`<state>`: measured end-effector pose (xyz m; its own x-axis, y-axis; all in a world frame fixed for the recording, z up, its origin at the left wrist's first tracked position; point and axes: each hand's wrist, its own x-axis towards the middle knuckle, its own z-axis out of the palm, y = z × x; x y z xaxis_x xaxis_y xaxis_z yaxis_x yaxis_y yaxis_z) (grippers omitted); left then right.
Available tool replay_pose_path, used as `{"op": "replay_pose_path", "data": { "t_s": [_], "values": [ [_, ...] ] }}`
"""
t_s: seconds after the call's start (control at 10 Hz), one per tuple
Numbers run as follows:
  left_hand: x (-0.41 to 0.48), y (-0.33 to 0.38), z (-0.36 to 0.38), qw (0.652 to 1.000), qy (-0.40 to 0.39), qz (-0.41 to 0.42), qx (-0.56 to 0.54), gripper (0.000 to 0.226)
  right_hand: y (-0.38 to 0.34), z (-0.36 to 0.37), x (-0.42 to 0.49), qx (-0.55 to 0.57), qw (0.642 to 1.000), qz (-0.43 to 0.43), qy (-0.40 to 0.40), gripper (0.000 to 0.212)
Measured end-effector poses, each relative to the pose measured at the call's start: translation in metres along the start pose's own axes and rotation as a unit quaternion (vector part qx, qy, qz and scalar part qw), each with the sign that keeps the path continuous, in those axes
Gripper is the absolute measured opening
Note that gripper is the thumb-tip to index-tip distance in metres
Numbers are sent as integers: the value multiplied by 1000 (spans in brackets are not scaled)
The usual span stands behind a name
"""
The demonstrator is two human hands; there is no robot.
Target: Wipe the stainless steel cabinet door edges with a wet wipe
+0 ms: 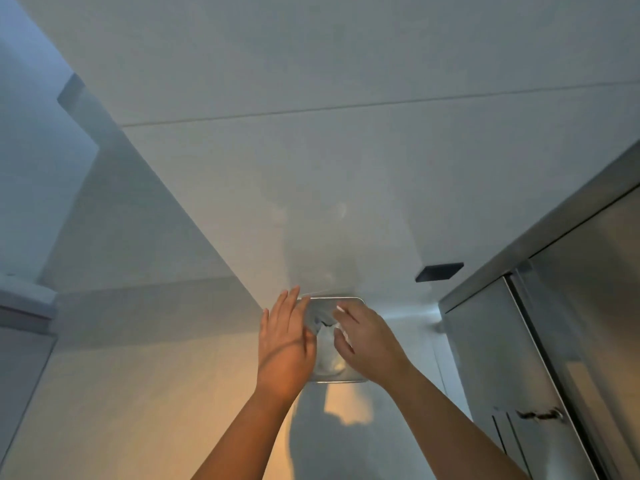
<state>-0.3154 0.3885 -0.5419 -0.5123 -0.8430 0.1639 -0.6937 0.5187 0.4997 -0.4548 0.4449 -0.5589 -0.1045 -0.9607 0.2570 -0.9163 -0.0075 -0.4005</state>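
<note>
My left hand point(285, 344) presses flat, fingers straight, on the left edge of the wall dispenser point(346, 375) while my right hand point(367, 341) pinches the wet wipe point(325, 351) at its opening, so I judge the stainless steel cabinet door point(485, 358) at the right not yet wiped.

The wall point(346, 168) carries a metal box point(322, 305), perhaps a dispenser, and a black plate point(439, 271).

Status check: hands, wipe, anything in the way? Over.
Left hand flat against wall dispenser. Right hand pinching wipe at dispenser mouth. Steel cabinet to the right, untouched; nothing in between.
</note>
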Motion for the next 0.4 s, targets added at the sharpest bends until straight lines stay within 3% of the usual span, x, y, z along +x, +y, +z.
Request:
{"op": "replay_pose_path", "data": {
  "t_s": [0.4],
  "values": [
    [-2, -32, 7, 998, -21, -56, -37, 56, 7, 61, -13, -4, 987, 94, -133, 40]
  ]
}}
